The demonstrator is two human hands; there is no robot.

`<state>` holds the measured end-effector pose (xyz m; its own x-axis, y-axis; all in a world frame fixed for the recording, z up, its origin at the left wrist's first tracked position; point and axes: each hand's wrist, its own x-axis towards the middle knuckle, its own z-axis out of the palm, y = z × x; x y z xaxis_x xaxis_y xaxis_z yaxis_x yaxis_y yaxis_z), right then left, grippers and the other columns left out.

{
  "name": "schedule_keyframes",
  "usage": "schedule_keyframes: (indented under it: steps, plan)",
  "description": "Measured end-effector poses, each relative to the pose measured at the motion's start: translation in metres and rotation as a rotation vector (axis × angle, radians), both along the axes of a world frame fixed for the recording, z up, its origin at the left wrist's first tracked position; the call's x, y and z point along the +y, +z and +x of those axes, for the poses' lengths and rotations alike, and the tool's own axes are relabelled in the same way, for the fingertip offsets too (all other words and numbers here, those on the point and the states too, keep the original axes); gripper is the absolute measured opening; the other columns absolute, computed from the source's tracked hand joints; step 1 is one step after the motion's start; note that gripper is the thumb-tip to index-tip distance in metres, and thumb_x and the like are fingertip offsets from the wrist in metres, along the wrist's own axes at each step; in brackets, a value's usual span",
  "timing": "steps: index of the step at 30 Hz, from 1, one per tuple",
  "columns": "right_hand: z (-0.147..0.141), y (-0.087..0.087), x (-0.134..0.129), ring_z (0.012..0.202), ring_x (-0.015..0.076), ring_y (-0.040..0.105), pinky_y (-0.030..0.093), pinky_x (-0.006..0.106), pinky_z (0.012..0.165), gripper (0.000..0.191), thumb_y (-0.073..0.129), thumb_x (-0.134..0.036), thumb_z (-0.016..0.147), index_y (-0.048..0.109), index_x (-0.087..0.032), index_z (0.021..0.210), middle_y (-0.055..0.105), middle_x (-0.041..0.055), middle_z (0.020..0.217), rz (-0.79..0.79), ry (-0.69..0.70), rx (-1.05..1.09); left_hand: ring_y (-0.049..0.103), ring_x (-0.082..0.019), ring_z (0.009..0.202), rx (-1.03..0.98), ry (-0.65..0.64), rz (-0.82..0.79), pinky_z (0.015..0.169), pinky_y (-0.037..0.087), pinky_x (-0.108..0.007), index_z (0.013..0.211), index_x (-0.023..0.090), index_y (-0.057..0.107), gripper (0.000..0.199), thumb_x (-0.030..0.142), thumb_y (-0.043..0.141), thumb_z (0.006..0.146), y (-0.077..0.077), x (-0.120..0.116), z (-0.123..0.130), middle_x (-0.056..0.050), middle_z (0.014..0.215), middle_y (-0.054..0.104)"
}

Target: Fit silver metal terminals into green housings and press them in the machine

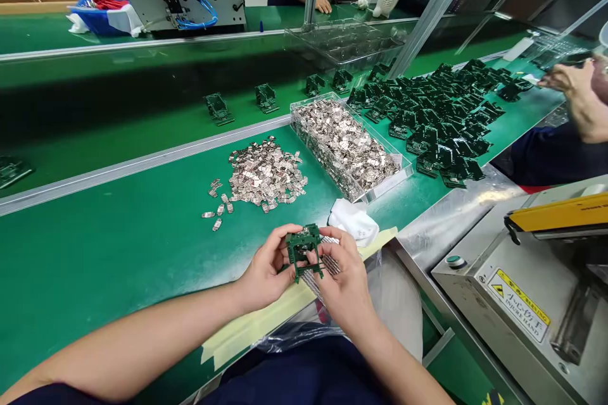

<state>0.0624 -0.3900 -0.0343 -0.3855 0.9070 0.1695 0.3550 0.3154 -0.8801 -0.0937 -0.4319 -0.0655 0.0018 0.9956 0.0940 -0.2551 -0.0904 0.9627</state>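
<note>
Between my two hands, just above the taped front edge of the green bench, is a small dark green plastic housing (pixel 304 243) with an open frame shape. My left hand (pixel 270 269) grips its left side, fingers closed. My right hand (pixel 346 275) holds the right side, with the thumb reaching into the opening; whether a small part is under that thumb I cannot make out. Beyond my hands lies a loose pile of small silvery metal pieces (pixel 266 174), with several strays at its left. A clear tray (pixel 403 171) full of the same pieces stands to the right of the pile.
A crumpled white cloth (pixel 352 220) lies by my right hand. Many green housings (pixel 437 114) are heaped at right; several sit on the belt (pixel 156 120) behind a metal rail. A machine (pixel 503 285) with a warning label stands right. Co-workers' hands (pixel 577 88) show at the right and back.
</note>
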Motion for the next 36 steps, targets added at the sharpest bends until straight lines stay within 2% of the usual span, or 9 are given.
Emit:
schedule_keyframes:
  steps: [4, 11, 15, 20, 24, 29, 36]
  plan:
    - [-0.002, -0.001, -0.001, 0.106, 0.0261, 0.054, 0.043, 0.040, 0.090, 0.008, 0.056, -0.022, 0.087, 0.061, -0.020, 0.081, 0.054, 0.0099, 0.111, -0.003, -0.036, 0.012, 0.061, -0.011, 0.088, 0.037, 0.000, 0.023, 0.078, 0.051, -0.021, 0.126, 0.029, 0.045, 0.041, 0.018, 0.060, 0.089, 0.002, 0.001, 0.000, -0.002, 0.100, 0.062]
    - [-0.006, -0.002, -0.003, 0.094, 0.0236, 0.056, 0.045, 0.036, 0.081, 0.010, 0.058, -0.023, 0.087, 0.060, -0.020, 0.078, 0.057, 0.0082, 0.099, -0.016, -0.076, 0.072, 0.053, -0.012, 0.066, 0.198, 0.087, -0.047, 0.062, 0.049, -0.023, 0.122, 0.023, 0.050, 0.032, 0.029, 0.056, 0.091, -0.003, -0.003, -0.001, -0.001, 0.079, 0.055]
    - [-0.007, -0.003, -0.006, 0.085, 0.0202, 0.058, 0.047, 0.032, 0.074, 0.011, 0.057, -0.025, 0.089, 0.062, -0.019, 0.080, 0.059, 0.0067, 0.093, -0.115, -0.059, 0.125, 0.053, -0.012, 0.062, 0.213, 0.110, -0.071, 0.060, 0.049, -0.024, 0.122, 0.022, 0.049, 0.034, 0.030, 0.057, 0.090, -0.003, -0.006, 0.000, 0.000, 0.075, 0.054]
    - [-0.009, -0.008, -0.006, 0.082, 0.0197, 0.058, 0.049, 0.031, 0.072, 0.010, 0.063, -0.028, 0.084, 0.062, -0.019, 0.079, 0.060, 0.0057, 0.088, -0.294, -0.093, 0.304, 0.051, -0.009, 0.057, 0.225, 0.139, -0.073, 0.054, 0.046, -0.020, 0.119, 0.022, 0.050, 0.032, 0.029, 0.059, 0.089, 0.004, -0.005, 0.003, 0.002, 0.070, 0.052]
    - [-0.010, -0.008, -0.006, 0.080, 0.0197, 0.059, 0.051, 0.031, 0.071, 0.015, 0.071, -0.030, 0.077, 0.063, -0.018, 0.072, 0.059, 0.0053, 0.084, -0.402, -0.129, 0.426, 0.052, -0.010, 0.058, 0.211, 0.166, -0.084, 0.054, 0.048, -0.021, 0.118, 0.021, 0.050, 0.033, 0.032, 0.060, 0.088, 0.006, -0.008, 0.005, 0.002, 0.072, 0.052]
    - [-0.010, -0.004, -0.011, 0.081, 0.0202, 0.061, 0.052, 0.030, 0.069, 0.020, 0.077, -0.032, 0.072, 0.063, -0.018, 0.069, 0.060, 0.0052, 0.083, -0.473, -0.174, 0.481, 0.057, -0.011, 0.061, 0.159, 0.159, -0.098, 0.056, 0.050, -0.023, 0.117, 0.022, 0.049, 0.034, 0.033, 0.061, 0.087, 0.009, -0.011, 0.008, 0.000, 0.079, 0.056]
    - [-0.010, 0.001, -0.019, 0.065, 0.0156, 0.057, 0.051, 0.026, 0.058, 0.024, 0.079, -0.033, 0.067, 0.060, -0.019, 0.068, 0.059, 0.0017, 0.075, -0.547, -0.211, 0.557, 0.058, -0.011, 0.062, 0.144, 0.160, -0.128, 0.058, 0.051, -0.024, 0.115, 0.023, 0.051, 0.032, 0.033, 0.062, 0.087, 0.016, -0.014, 0.012, -0.001, 0.084, 0.060]
